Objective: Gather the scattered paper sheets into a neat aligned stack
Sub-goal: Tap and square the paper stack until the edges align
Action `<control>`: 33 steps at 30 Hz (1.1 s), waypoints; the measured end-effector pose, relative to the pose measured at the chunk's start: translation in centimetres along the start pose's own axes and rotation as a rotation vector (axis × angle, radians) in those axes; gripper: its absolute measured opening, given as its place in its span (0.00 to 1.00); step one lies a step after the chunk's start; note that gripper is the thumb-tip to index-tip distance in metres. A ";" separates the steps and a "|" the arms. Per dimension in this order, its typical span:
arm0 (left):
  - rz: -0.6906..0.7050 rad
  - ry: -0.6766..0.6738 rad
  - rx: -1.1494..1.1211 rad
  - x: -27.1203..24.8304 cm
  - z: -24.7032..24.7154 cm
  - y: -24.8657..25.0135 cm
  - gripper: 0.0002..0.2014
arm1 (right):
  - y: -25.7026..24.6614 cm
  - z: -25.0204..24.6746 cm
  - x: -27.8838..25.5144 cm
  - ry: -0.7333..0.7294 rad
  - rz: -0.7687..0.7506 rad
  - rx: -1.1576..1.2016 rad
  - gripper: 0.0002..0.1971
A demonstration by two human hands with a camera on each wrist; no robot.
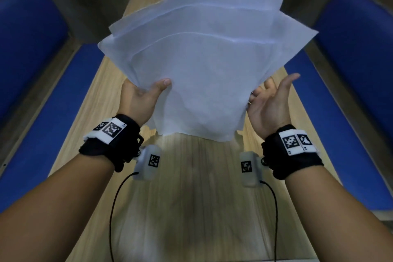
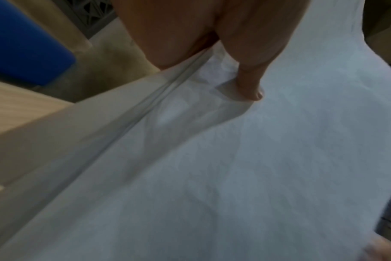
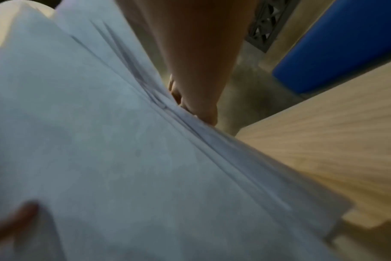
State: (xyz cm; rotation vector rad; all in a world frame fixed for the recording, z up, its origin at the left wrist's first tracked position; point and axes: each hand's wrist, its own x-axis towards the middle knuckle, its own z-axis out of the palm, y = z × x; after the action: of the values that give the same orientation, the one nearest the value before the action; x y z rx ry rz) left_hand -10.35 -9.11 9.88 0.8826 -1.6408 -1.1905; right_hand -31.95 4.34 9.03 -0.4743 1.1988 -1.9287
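Observation:
Several white paper sheets (image 1: 204, 70) are fanned out unevenly and held up in the air, tilted above the wooden table (image 1: 191, 187). My left hand (image 1: 148, 91) grips their lower left edge, thumb on the front and fingers hidden behind. In the left wrist view the thumb (image 2: 250, 84) presses into the top sheet (image 2: 257, 159). My right hand (image 1: 270, 95) is spread with the palm turned toward the sheets' right edge and the thumb stretched out. Its fingers (image 3: 196, 106) lie against the edges of the sheets (image 3: 101, 141).
The narrow table runs away from me between two blue padded benches, one on the left (image 1: 27, 34) and one on the right (image 1: 357, 34). Cables hang from the wrist cameras over the near tabletop. A grey floor lies beyond the table's far end.

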 end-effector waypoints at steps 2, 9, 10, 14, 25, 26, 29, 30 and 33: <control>0.013 0.024 -0.011 -0.2 0.2 0.0 0.14 | 0.5 0.3 -0.3 -0.029 -0.004 -0.224 0.34; 0.065 0.043 -0.001 -0.5 0.9 1.7 0.17 | 0.2 1.0 -0.7 0.008 -0.212 -0.456 0.14; 0.089 0.045 0.012 -0.5 0.8 1.9 0.20 | 0.0 1.1 -0.7 0.000 -0.223 -0.425 0.16; 0.061 -0.058 0.056 -0.2 -0.1 1.0 0.33 | 0.3 0.9 -1.1 -0.034 -0.172 -0.412 0.33; 0.293 0.164 0.172 0.9 -1.9 3.8 0.59 | 0.5 1.3 -2.1 0.019 -0.238 -0.459 0.20; 0.322 0.170 0.256 1.3 -2.2 5.2 0.55 | 0.3 1.5 -2.1 0.012 -0.262 -0.476 0.20; 0.514 0.022 0.741 1.9 -2.2 9.4 0.46 | -0.6 2.4 -1.8 -0.024 -0.329 -0.565 0.21; 0.598 -0.030 0.871 1.8 -2.0 10.7 0.46 | -1.1 2.8 -1.7 -0.042 -0.345 -0.582 0.21; 0.586 -0.152 0.848 1.7 -2.2 13.1 0.40 | -3.2 3.4 -1.6 -0.120 -0.478 -0.706 0.25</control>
State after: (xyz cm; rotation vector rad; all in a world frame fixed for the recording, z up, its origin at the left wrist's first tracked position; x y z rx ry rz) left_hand -9.41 -7.69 23.20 0.7073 -2.3599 -0.1278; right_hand -30.12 4.36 13.60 -1.3249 1.7951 -1.7585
